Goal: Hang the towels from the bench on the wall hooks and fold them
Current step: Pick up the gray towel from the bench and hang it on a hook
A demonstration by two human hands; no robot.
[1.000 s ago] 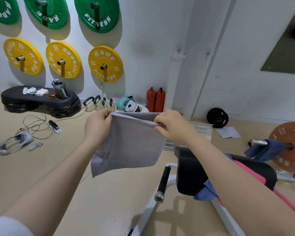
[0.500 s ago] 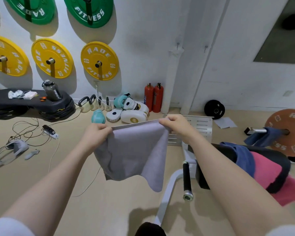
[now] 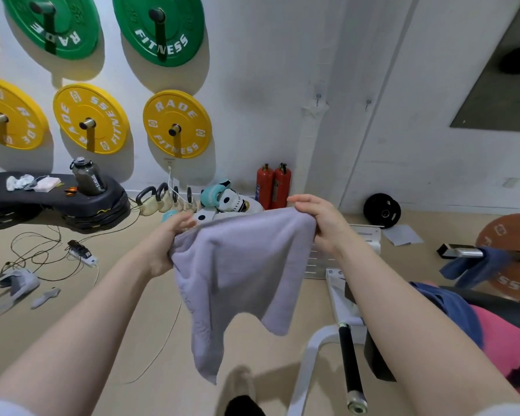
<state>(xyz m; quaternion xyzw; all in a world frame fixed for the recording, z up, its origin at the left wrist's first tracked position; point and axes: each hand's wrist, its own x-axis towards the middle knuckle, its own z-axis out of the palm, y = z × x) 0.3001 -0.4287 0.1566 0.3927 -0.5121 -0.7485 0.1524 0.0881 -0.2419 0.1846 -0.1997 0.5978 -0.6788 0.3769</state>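
The left hand (image 3: 170,235) grips one top corner of a pale lilac towel (image 3: 240,274), its fingers curled round a bunch of the cloth, while the right hand (image 3: 318,219) pinches the other top corner between thumb and fingers. Between the two hands the towel's upper edge runs nearly level, and the cloth hangs in the air in front of the person, doubled unevenly, so that one long point drops low toward the floor and a shorter flap ends higher on the right. To the right of the right forearm stands the counter (image 3: 499,313), a black padded gym bench on a white frame; a blue towel (image 3: 454,307) and a pink towel (image 3: 502,340) lie on its near end, touching each other. Beyond it, another dark blue towel (image 3: 475,264) is draped over the sleeve of a barbell bearing an orange plate (image 3: 511,256). On the white wall ahead, two small hooks (image 3: 318,97) sit bare beside a vertical pipe. Further left, yellow and green weight plates (image 3: 177,124) hang on wall pegs, with two red fire extinguishers (image 3: 273,186) standing on the floor below.
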